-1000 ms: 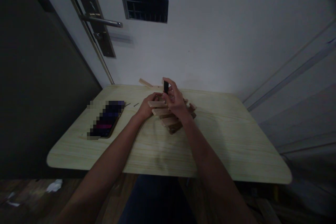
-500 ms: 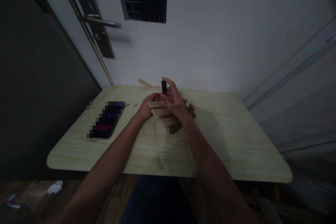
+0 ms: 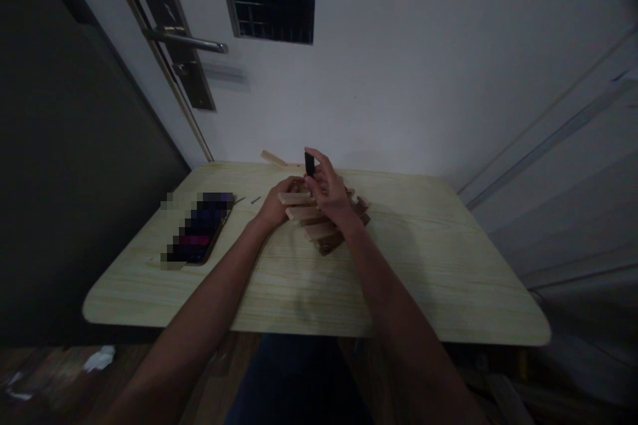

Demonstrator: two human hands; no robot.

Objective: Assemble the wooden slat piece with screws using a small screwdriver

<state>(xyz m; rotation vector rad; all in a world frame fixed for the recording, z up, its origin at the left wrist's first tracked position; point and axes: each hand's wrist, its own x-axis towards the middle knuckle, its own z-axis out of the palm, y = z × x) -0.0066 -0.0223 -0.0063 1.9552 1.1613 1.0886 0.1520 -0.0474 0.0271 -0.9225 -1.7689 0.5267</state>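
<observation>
My right hand (image 3: pixel 329 191) is closed round a small screwdriver (image 3: pixel 310 164) with a black handle, held upright, its tip pointing down. Beneath it sits a slatted wooden piece (image 3: pixel 319 232) made of several pale strips over darker wood. The screwdriver's tip meets the far left part of this piece, though the exact contact spot is hidden by my fingers. My left hand (image 3: pixel 277 204) grips the far left edge of the wooden piece, its fingertips partly behind the slats.
A phone (image 3: pixel 202 229) with a blurred screen lies on the left of the table (image 3: pixel 448 279). Two screws (image 3: pixel 256 200) rest beside it. Loose wooden strips (image 3: pixel 274 159) lie at the back edge, against a white door (image 3: pixel 399 80) with a metal handle (image 3: pixel 192 43).
The whole view has shifted very slightly. Both hands keep their hold, and the screwdriver stays upright at nearly the same place on the wooden piece.
</observation>
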